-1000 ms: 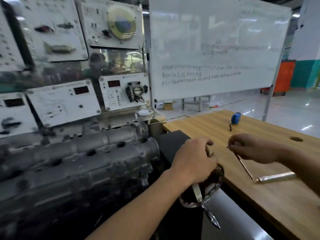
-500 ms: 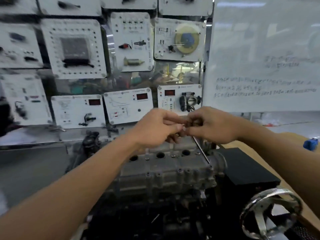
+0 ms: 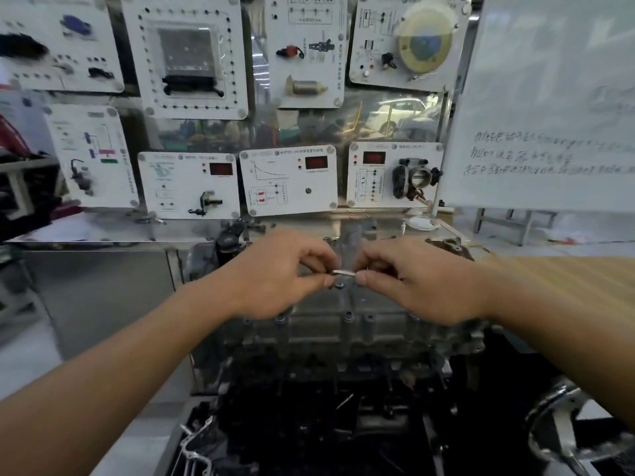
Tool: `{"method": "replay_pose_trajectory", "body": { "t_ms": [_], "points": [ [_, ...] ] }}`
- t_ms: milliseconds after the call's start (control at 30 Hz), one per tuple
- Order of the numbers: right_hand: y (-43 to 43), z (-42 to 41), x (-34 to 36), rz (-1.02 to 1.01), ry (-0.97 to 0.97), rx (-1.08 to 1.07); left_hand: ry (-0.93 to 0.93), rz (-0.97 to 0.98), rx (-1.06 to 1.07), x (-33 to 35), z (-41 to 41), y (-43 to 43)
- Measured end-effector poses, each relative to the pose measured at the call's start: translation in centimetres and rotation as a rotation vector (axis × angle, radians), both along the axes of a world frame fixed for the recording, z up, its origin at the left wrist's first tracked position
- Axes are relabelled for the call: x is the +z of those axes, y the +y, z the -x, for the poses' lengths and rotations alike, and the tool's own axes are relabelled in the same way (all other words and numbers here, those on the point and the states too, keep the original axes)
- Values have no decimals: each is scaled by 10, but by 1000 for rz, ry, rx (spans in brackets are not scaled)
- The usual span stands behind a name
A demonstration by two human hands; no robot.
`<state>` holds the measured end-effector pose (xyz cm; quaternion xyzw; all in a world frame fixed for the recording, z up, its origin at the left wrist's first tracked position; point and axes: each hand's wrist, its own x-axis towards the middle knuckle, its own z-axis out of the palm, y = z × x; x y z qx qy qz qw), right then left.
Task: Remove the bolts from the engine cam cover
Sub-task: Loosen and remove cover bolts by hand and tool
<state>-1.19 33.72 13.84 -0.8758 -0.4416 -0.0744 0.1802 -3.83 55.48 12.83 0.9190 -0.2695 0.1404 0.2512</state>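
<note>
Since half a second ago we keep both hands together, now lower over the cam cover (image 3: 343,314). Our left hand (image 3: 281,276) and right hand (image 3: 419,280) pinch a thin metal tool (image 3: 343,272) between fingertips; bolts (image 3: 348,316) sit along the cover edge.

The cam cover (image 3: 347,314) at frame centre is dull grey with dark bolt heads (image 3: 349,315). White panels (image 3: 187,185) above carry red displays (image 3: 316,163). At upper right, a whiteboard (image 3: 549,97) bears dark handwriting; below it, the table (image 3: 563,269) is pale wood-grain.
</note>
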Motion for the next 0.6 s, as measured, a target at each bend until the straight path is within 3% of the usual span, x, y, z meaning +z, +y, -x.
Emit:
{"method": "replay_pose_trajectory", "body": {
  "t_ms": [300,433,600],
  "points": [
    [71,45,-15,-95,-64,-30,-104,-163,89,13,41,63],
    [97,60,-31,-105,1,-102,-64,-271,129,5,44,78],
    [98,67,-28,-114,-34,-209,-81,-188,94,0,37,74]
  ]
}}
